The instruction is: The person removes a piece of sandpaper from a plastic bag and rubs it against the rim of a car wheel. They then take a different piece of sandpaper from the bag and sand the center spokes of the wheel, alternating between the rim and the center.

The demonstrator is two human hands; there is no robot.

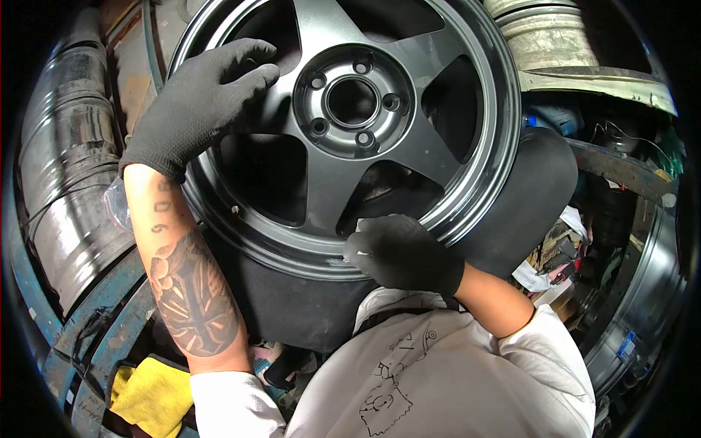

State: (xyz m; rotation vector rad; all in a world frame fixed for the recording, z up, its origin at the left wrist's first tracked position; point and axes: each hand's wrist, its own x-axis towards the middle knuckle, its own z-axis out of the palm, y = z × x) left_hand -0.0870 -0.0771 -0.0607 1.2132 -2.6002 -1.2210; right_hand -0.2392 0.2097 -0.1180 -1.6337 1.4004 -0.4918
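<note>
A dark grey five-spoke car wheel rim (332, 191) lies face up across the person's lap, with several bolt holes around its centre bore. My left hand (208, 98), in a dark knitted glove, rests over the left side of the rim. Its thumb and fingers are apart near a spoke, and nothing shows between them. At the rim's lower edge is my right hand (401, 252), in the same kind of glove. Those fingers are closed, with small white patches at their tips; what they hold, if anything, is hidden.
Shiny metal wheel barrels (73, 168) are stacked at the left beside a blue metal frame (109, 306). A yellow cloth (151, 394) hangs at lower left. More metal barrels (548, 36) stand at upper right. Another wheel (642, 292) and mixed clutter line the right side.
</note>
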